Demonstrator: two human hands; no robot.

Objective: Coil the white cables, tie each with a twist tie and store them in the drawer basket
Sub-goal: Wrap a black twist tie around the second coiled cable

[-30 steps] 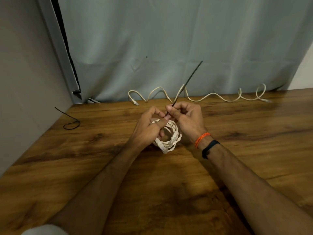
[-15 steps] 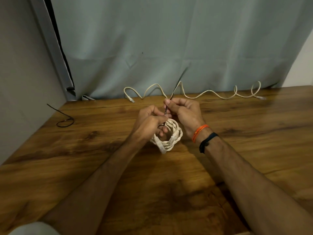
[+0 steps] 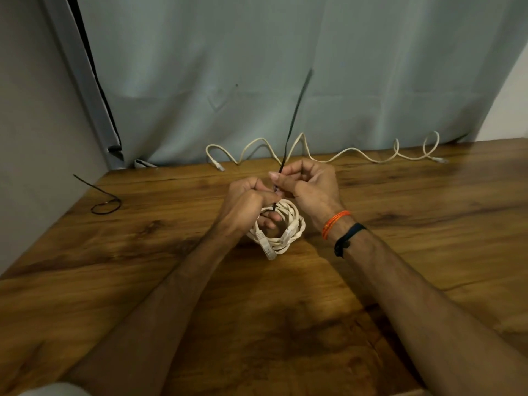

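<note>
I am holding a coiled white plastic cable (image 3: 278, 228) mid-table with my left hand (image 3: 245, 205), while my right hand (image 3: 307, 185) is pinching a thin black twist tie (image 3: 294, 118). Bare glossy wooden table (image 3: 400, 224) is stretching right; a loose wavy white cable (image 3: 328, 155) is lying along the far edge.

Both forearms reached forward and met at centre. The left hand (image 3: 248, 202) was curled into a fist; the right hand (image 3: 310, 186) pinched with thumb and forefinger, bands at its wrist.
</note>
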